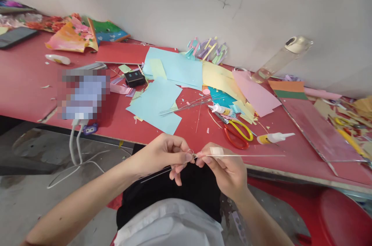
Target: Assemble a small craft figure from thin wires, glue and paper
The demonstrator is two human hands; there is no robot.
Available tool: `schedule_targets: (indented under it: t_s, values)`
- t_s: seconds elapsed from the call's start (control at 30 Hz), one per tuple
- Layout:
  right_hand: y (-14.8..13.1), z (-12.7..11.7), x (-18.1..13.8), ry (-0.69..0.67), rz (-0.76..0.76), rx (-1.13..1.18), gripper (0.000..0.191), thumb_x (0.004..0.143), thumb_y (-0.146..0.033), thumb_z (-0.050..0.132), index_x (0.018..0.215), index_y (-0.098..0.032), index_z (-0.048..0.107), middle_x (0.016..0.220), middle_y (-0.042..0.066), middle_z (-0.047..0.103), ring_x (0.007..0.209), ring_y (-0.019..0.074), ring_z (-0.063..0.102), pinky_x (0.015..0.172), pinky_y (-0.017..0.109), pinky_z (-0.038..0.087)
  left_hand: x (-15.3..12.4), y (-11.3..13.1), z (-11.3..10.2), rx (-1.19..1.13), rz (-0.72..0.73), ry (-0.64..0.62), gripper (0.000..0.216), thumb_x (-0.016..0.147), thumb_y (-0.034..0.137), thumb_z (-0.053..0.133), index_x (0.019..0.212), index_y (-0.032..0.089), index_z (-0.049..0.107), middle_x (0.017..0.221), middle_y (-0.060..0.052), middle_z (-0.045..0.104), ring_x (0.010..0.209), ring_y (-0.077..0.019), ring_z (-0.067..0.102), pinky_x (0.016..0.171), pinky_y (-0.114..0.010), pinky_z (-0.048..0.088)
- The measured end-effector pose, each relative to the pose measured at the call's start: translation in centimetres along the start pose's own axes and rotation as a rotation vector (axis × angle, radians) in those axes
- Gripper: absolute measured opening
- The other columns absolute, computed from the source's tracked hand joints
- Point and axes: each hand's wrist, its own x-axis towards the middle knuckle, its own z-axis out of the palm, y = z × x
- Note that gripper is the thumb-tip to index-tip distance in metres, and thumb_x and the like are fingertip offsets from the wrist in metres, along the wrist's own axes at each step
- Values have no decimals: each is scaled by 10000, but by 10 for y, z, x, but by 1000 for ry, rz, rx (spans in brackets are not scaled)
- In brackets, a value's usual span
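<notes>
The left hand [167, 155] pinches the small looped end of a thin metal wire [258, 155] between thumb and finger, while the right hand [226, 168] grips the same wire just beside the loop; its straight length runs rightward past a white strip [216, 151] on a finger. The wire is held over the person's lap, at the near edge of the red bench [26, 77]. Beyond the hands the bench is crowded. Loose wires [193, 104] lie partly across a light blue sheet [157, 100], with a small glue bottle [223, 110] at their right end. Closest to the right hand are scissors [228, 122] with red and yellow handles, and another glue bottle [270, 138] lies just to their right, between the hand and a pink sheet [255, 92]. Behind these are a pale yellow sheet [222, 77] and a clear drinking bottle [279, 63] that appears tilted near the wall. On the left, a black box [135, 78] sits among paper scraps, and a blurred-out object [85, 96] trails white cables [72, 143] over the bench edge. A red stool [343, 215] stands low at the right.
</notes>
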Motion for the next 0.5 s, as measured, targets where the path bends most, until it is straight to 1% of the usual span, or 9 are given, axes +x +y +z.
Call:
schedule_targets:
  t_s: [0.07,0.13,0.2,0.27,0.3,0.33,0.37,0.43,0.5]
  values:
    - [6,-8,4,-79,-178,-55,228,959,-151,543,1084,-264,695,813,39,734,704,181,683,646,336,552,2,0,-2,-82,-59,-73,206,812,279,735,745,110,639,484,70,547,358,-44,487,446,-194,569]
    - [8,-17,10,-162,-409,-118,248,949,-144,561,1124,-274,681,797,33,751,670,183,687,632,354,541,3,-1,-4,-132,-144,-167,171,810,247,726,741,107,657,481,66,550,358,-46,477,445,-202,584]
    - [5,-28,18,-304,-628,-263,254,918,-108,606,1102,-261,690,819,26,778,693,181,713,645,348,545,4,-3,-7,-149,-231,-250,146,797,232,725,746,106,670,479,65,551,362,-52,479,438,-208,589]
    - [2,-38,25,-430,-810,-446,251,854,-81,690,1042,-243,720,871,31,792,766,186,732,641,322,541,4,-5,-10,-120,-268,-272,140,788,232,729,763,105,676,485,63,557,367,-56,491,436,-209,590]
    - [1,-42,28,-469,-830,-511,255,844,-98,712,1052,-245,725,911,36,793,817,197,735,659,324,541,4,-7,-11,-91,-263,-260,142,795,234,727,770,104,676,490,62,562,371,-57,501,446,-209,592]
    - [2,-46,30,-484,-799,-544,276,848,-114,715,1083,-257,720,944,35,792,856,204,732,684,330,542,4,-7,-12,-60,-245,-237,146,806,237,722,775,103,673,497,60,570,378,-59,515,458,-205,593]
    - [3,-48,31,-483,-734,-538,300,865,-126,700,1127,-273,708,968,32,789,882,206,725,711,337,544,4,-8,-13,-31,-221,-213,148,818,238,716,780,103,669,504,58,576,386,-60,528,469,-202,591]
    - [8,-48,30,-460,-554,-416,307,916,-129,631,1175,-285,686,984,33,779,894,192,711,750,338,548,3,-7,-13,16,-186,-183,152,837,242,703,789,105,659,510,57,582,393,-64,546,482,-202,583]
    - [12,-45,26,-408,-302,-221,261,968,-152,547,1158,-262,689,965,44,762,865,172,705,760,316,557,1,-5,-12,86,-165,-161,135,848,231,688,798,111,649,518,56,589,411,-71,574,478,-186,557]
